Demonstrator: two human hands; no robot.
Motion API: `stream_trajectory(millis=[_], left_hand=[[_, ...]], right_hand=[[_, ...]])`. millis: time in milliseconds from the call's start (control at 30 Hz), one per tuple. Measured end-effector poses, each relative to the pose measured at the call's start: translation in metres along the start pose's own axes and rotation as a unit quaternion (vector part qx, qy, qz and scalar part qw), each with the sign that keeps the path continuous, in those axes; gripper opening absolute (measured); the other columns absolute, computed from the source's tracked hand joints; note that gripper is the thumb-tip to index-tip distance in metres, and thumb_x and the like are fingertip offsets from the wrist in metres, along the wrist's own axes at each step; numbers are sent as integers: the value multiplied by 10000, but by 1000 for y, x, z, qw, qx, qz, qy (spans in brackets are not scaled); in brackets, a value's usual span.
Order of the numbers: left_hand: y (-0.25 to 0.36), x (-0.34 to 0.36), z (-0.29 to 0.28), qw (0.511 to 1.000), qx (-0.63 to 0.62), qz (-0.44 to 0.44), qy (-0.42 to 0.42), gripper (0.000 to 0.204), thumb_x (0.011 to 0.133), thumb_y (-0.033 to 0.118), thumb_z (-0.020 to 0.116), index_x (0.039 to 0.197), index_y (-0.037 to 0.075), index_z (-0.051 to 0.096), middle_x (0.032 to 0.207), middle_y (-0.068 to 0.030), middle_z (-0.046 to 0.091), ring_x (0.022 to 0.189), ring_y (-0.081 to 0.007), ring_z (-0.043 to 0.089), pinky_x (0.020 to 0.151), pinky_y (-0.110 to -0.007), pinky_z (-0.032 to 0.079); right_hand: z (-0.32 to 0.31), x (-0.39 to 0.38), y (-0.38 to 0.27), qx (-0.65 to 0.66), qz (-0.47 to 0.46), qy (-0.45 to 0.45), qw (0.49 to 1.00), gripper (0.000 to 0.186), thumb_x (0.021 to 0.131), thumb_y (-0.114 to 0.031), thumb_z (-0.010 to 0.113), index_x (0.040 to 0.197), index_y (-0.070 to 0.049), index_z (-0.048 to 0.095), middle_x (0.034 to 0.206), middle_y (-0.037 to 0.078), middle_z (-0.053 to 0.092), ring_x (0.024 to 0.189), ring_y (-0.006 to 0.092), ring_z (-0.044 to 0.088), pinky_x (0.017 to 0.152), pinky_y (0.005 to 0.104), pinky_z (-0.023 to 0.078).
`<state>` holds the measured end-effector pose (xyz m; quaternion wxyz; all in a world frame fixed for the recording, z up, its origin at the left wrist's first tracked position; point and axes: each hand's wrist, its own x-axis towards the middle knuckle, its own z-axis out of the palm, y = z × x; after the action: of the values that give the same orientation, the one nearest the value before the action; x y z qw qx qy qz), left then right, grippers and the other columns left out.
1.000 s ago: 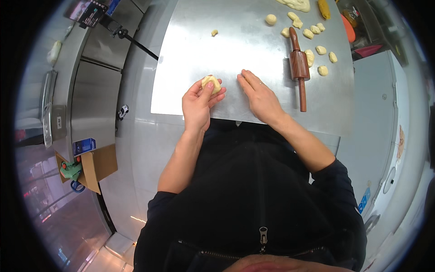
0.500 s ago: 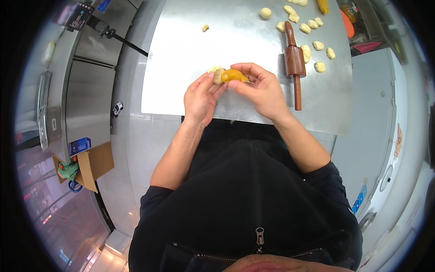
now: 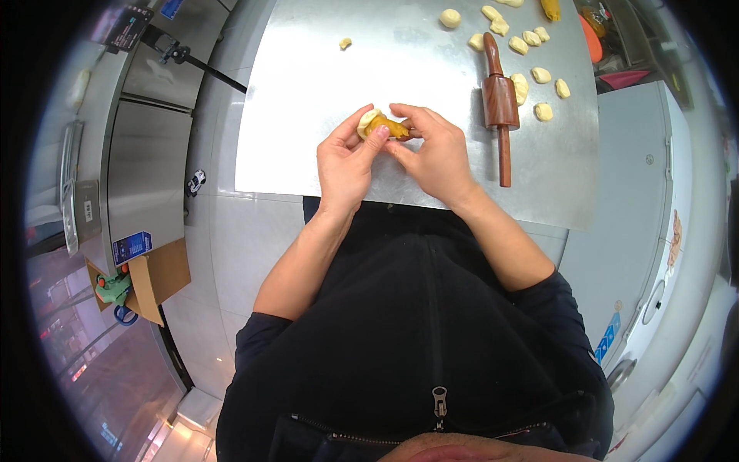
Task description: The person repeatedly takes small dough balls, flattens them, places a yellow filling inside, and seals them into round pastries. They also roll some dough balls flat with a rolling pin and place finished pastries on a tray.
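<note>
My left hand is closed around a pale, flattened piece of dough, its thumb lying on a yellow-orange lump of paste. The paste rests against the dough, and its tapering right end meets the fingers of my right hand. My right fingers are curled round that end, partly hiding it. Both hands are raised over the near edge of the steel table. To their right lies a dark wooden rolling pin, apart from my hands.
Several pale dough pieces lie around the rolling pin, with a round dough ball at the far side. A small dough scrap sits far left. Another yellow-orange lump is at the far right. A dark stand arm reaches the table's left edge.
My left thumb has come over onto the yellow-orange paste, and the dough now curls up beside it. My right hand has shifted slightly left, its fingers nearer the paste's right end.
</note>
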<state>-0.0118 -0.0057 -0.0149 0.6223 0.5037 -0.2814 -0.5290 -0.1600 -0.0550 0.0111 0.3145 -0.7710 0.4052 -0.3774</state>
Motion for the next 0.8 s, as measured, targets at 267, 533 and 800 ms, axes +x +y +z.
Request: stream_trajectory(millis=[267, 533, 800], left_hand=[[3, 2, -7, 996, -55, -55, -36, 422, 1019, 84, 682, 1399, -66, 580, 1236, -165, 705, 1079, -208, 706, 968, -350, 598], [8, 5, -19, 975, -183, -116, -47, 442, 1082, 147, 581, 1466, -59, 505, 1302, -177, 672, 1178, -283, 687, 1039, -416, 575], [6, 2, -13, 988, -118, -88, -47, 430, 1103, 160, 527, 1461, -75, 491, 1331, -195, 655, 1218, -289, 671, 1072, -431, 550]], right_hand=[[-7, -2, -3, 42, 46, -39, 997, 206, 886, -50, 803, 1080, 5, 760, 936, 106, 772, 805, 155, 741, 720, 279, 603], [-28, 19, 18, 208, 122, 37, 970, 220, 929, -61, 735, 1138, 4, 752, 1124, 121, 761, 1010, 188, 726, 906, 301, 572], [-13, 3, 6, 39, -42, -18, 998, 298, 849, -48, 799, 1145, -56, 768, 1112, 98, 752, 942, 232, 722, 822, 326, 574]])
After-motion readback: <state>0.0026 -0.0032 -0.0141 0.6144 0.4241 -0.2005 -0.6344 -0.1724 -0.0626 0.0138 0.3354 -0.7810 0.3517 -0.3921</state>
